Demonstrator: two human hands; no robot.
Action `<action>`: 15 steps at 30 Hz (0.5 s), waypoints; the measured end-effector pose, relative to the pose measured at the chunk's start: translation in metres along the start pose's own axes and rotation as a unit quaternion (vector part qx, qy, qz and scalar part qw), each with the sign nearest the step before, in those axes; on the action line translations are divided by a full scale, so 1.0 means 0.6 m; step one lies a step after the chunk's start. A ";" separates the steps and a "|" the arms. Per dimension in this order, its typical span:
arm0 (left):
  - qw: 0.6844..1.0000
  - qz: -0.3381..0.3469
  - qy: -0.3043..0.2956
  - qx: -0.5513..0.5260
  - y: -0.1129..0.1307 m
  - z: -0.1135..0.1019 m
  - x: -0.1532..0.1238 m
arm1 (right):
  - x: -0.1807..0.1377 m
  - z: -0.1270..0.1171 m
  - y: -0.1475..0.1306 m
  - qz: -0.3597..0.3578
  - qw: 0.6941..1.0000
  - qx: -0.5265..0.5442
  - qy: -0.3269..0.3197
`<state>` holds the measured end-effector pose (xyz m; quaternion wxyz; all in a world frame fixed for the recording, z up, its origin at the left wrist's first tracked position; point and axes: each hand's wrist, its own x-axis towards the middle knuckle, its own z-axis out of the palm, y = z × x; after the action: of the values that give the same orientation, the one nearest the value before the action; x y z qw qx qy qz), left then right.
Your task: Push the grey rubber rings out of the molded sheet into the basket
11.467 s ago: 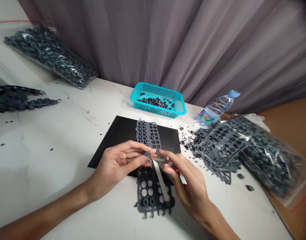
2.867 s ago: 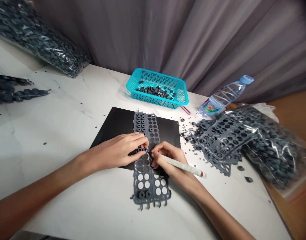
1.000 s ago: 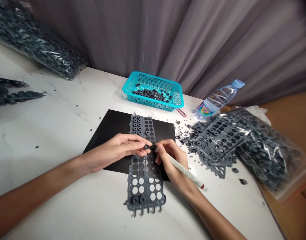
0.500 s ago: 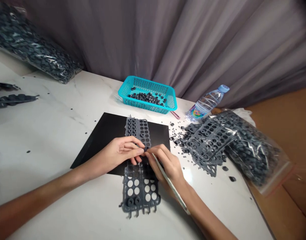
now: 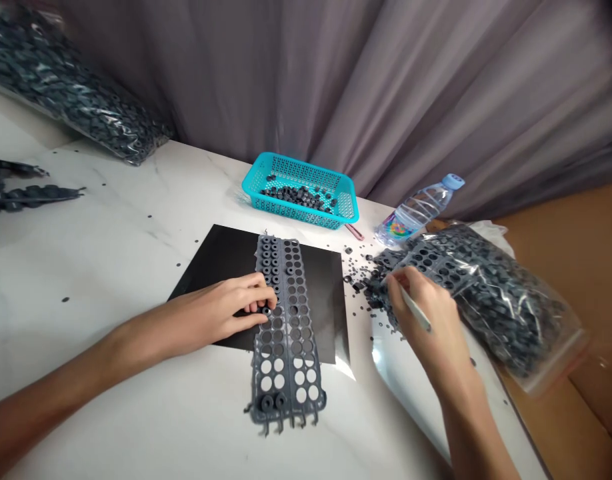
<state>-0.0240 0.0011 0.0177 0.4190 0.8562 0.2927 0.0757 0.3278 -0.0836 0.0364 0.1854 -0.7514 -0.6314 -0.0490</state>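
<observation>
A dark grey rubber sheet [image 5: 286,347] with rows of round holes lies lengthwise in front of me. Ring-shaped pieces sit in some holes at its far left, and two more at the near end. My left hand [image 5: 236,303] rests at the sheet's left edge, fingers curled around a small black rubber ring [image 5: 267,311] by the thumb. Off to the right, my right hand [image 5: 426,313] is closed on a slim white pen-like tool [image 5: 415,308]; its tip is hidden by the fingers. That hand hovers by the pile of scraps [image 5: 386,307].
Behind the black board [image 5: 206,267] stands a turquoise basket [image 5: 301,215] of small black pieces. A water bottle [image 5: 416,210] and a clear bag [image 5: 516,313] of dark parts are at right. Another full bag [image 5: 86,100] lies far left, near dark strips [image 5: 36,199].
My right hand has moved right with the white tool, away from the sheet to the scraps. My left hand has drawn slightly left, uncovering the middle of the sheet.
</observation>
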 end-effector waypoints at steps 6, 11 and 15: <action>1.000 -0.009 -0.004 0.011 0.016 -0.005 -0.002 | -0.020 0.015 -0.088 -0.012 0.942 0.309 -0.133; 1.000 -0.014 0.004 0.012 0.017 -0.004 -0.001 | -0.048 0.047 -0.150 -0.063 0.865 0.441 -0.231; 1.000 -0.019 0.018 0.006 0.016 -0.002 0.001 | -0.059 0.064 -0.170 0.004 0.814 0.519 -0.261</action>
<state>-0.0199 -0.0023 0.0256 0.4095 0.8517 0.3167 0.0813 0.2162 -0.0900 0.0122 0.3769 -0.5304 -0.5846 0.4846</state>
